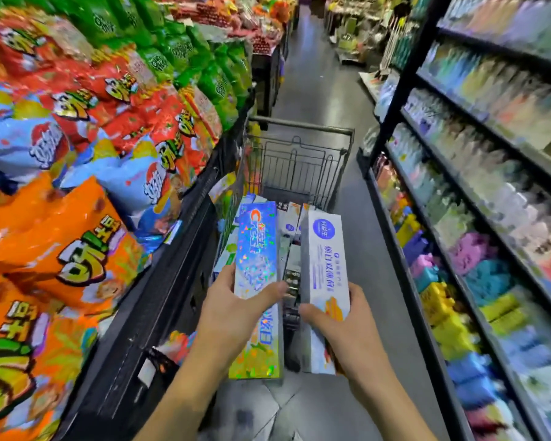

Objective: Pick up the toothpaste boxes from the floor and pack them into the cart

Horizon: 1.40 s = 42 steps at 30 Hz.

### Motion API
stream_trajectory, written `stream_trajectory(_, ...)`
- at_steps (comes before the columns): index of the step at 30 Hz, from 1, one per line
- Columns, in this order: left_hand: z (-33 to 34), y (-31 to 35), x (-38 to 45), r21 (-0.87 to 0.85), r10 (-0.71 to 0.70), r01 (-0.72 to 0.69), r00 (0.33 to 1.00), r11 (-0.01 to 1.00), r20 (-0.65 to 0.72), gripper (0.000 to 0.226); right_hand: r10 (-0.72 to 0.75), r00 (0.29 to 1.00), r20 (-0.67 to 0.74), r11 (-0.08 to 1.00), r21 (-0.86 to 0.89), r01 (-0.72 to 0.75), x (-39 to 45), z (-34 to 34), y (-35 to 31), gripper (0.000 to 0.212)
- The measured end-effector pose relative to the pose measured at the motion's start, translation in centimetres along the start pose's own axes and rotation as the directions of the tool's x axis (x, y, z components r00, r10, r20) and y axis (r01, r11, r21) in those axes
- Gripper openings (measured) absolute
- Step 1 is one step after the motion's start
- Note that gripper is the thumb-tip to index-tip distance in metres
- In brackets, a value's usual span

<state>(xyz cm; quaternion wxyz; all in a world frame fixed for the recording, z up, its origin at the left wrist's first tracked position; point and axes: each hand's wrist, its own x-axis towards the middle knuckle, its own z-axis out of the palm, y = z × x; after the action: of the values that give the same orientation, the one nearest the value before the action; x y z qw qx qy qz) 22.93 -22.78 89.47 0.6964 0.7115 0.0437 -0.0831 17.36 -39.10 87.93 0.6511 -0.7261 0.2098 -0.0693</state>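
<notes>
My left hand (233, 310) grips a shiny blue Crest toothpaste box (257, 249) around its middle, the box pointing away from me. My right hand (344, 332) grips a white toothpaste box (323, 259) with a purple round logo. Both boxes hang side by side just above the near end of a black wire cart (299, 154). Several more toothpaste boxes (291, 224) lie inside the cart's basket, partly hidden behind the two held boxes.
A black display bin (159, 297) piled with snack bags (77, 128) runs along the left, touching the cart's side. Black shelves (458, 202) of packaged goods line the right. A narrow grey aisle floor (357, 249) runs between cart and shelves.
</notes>
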Motion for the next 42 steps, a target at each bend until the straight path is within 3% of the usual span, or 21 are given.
stream_trajectory(4,3.6,0.6,5.9,0.148,0.051,-0.040,0.996,0.988,-0.069,0.052,0.017,0.999,-0.043,0.997,-0.081,-0.020,6.6,-1.5,0.1,0.057)
stream_trajectory(8,7.4,1.2,11.1,0.239,0.088,-0.067,0.993,0.969,-0.082,0.021,0.006,1.000,-0.030,0.989,-0.150,-0.011,12.1,-3.4,0.0,0.043)
stream_trajectory(12,10.6,0.9,16.0,0.346,0.106,-0.079,0.993,0.935,-0.058,0.028,0.001,0.997,-0.077,0.975,-0.221,-0.018,17.1,-4.4,-0.2,0.035)
stream_trajectory(16,12.7,0.1,19.9,0.407,0.115,-0.078,0.991,0.910,-0.068,0.032,-0.011,0.990,-0.141,0.970,-0.243,-0.023,21.3,-4.7,0.3,0.044)
stream_trajectory(20,13.8,-1.0,24.2,0.441,0.111,-0.075,0.992,0.894,-0.057,0.033,-0.005,0.984,-0.176,0.964,-0.263,-0.042,25.6,-4.7,0.6,0.040)
stream_trajectory(32,17.4,-4.9,42.2,0.377,0.007,-0.002,1.000,0.926,-0.012,0.039,0.023,0.987,-0.162,0.919,-0.384,-0.084,41.8,0.4,2.1,0.047)
stream_trajectory(37,19.9,-8.2,49.5,0.362,-0.077,0.072,0.997,0.929,-0.002,0.035,0.084,0.976,-0.201,0.889,-0.428,-0.165,49.1,2.4,5.2,0.046)
stream_trajectory(42,21.8,-11.7,54.0,0.336,-0.160,0.127,0.984,0.933,0.073,0.031,0.178,0.961,-0.211,0.809,-0.525,-0.265,55.0,3.8,10.7,0.079)
